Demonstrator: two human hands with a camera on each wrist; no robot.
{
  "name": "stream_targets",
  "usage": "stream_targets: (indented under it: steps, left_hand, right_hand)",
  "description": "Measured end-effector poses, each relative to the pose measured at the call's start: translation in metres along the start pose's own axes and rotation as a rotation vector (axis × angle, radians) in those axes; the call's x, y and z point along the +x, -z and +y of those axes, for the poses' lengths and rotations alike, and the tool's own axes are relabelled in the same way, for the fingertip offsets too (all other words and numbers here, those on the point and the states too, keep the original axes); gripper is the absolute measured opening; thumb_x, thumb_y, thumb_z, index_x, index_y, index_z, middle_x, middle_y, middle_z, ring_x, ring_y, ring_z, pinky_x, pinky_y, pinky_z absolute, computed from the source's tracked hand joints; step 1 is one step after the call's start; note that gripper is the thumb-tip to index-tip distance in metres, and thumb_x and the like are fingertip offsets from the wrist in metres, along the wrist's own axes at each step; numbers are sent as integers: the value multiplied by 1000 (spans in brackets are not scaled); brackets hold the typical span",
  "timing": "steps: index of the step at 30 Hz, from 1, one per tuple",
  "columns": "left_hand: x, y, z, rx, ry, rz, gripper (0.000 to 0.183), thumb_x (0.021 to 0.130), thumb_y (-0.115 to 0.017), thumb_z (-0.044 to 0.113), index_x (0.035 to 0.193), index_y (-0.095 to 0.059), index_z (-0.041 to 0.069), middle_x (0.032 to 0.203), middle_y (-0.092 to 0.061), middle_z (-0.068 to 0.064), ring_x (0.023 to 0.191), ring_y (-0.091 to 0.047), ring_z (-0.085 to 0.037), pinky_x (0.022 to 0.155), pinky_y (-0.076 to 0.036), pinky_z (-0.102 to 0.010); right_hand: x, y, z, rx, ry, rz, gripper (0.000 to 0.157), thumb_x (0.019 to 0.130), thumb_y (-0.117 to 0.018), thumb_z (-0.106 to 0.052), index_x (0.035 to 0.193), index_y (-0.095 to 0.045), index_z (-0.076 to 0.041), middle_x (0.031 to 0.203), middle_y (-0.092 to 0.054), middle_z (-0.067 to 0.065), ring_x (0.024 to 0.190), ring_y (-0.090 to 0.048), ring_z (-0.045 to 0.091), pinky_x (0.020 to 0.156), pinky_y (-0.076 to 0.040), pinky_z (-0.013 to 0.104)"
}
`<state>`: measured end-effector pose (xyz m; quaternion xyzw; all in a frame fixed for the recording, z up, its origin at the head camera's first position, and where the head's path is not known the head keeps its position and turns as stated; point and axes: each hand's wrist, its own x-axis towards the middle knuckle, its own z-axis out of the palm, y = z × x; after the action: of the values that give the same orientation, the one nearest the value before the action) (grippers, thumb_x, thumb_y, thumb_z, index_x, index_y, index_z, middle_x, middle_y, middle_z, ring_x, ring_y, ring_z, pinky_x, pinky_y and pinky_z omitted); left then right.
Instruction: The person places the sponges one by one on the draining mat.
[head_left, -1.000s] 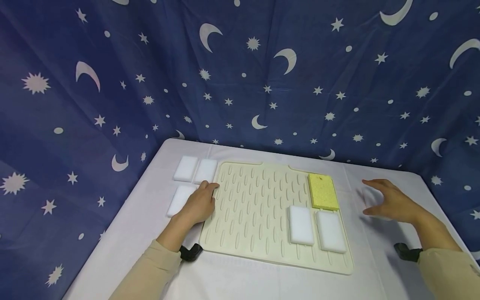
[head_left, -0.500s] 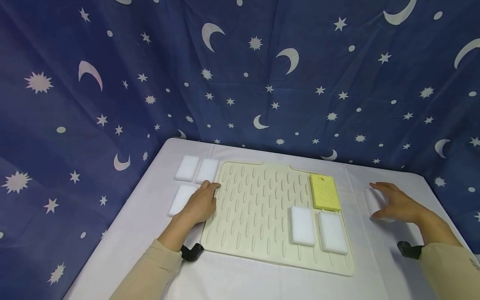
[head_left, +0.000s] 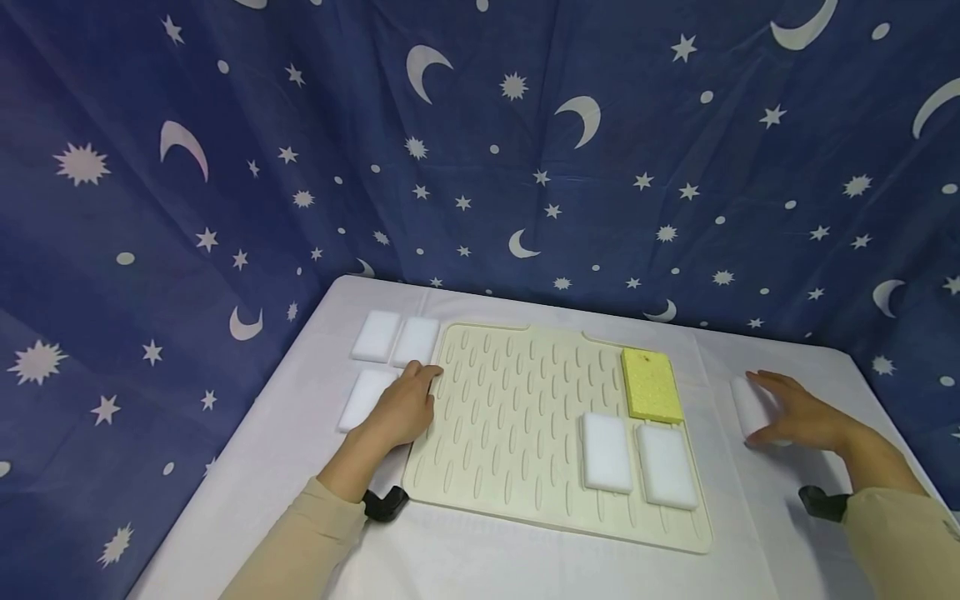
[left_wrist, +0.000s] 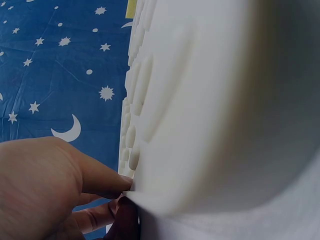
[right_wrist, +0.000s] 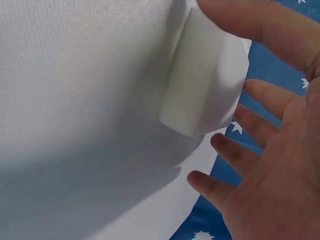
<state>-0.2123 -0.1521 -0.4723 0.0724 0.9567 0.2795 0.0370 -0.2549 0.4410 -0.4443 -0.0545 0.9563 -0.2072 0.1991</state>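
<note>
My left hand (head_left: 401, 404) pinches the left edge of a cream ridged drying mat (head_left: 495, 417) between thumb and fingers, plainest in the left wrist view. To the right of the mat, my right hand (head_left: 806, 421) hovers over a white sponge (head_left: 750, 404) on the table. Its fingers are spread, and a gap shows between them and that sponge (right_wrist: 192, 75) in the right wrist view. On the mat's right side lie a yellow sponge (head_left: 652, 385), a white sponge (head_left: 607, 452) and another white sponge (head_left: 667, 467).
Left of the mat lie three more white sponges: one at the back left (head_left: 376, 336), one beside it (head_left: 416, 340) and one nearer (head_left: 366, 398), partly behind my left hand. A blue moon-and-star curtain (head_left: 480, 150) hangs behind the white-covered table (head_left: 480, 558).
My right hand has shifted slightly right and nearer, and more of the white sponge beneath it shows. My left hand has stayed at the mat's edge. The head view has shifted a little.
</note>
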Motion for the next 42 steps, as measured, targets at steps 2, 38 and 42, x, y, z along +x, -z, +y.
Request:
stream_targets:
  steps: [2,38,42]
  left_hand:
    - [0,0,0,1,-4,0,45,102,-53,3,147,-53,0,111,-54,-13,74,-47,-19,69,-44,-31]
    - [2,-2,-2,1,21,-19,46,104,-52,6,150,-50,3,117,-54,-12,78,-49,-20,71,-44,-32]
    - [3,-1,-1,0,26,-23,47,104,-52,6,150,-50,3,118,-54,-13,78,-50,-20,71,-44,-32]
  right_hand:
    - [-1,-1,2,7,-2,-4,121,75,-89,-33,162,-13,6,160,-5,43,143,-8,68,105,-15,86]
    - [-4,-2,-7,-3,-33,34,126,72,-91,-40,162,-16,5,158,-9,44,139,-17,66,104,-22,85]
    - [-4,-1,-13,-15,-43,32,129,70,-92,-45,162,-15,4,159,-9,43,139,-18,65,104,-23,85]
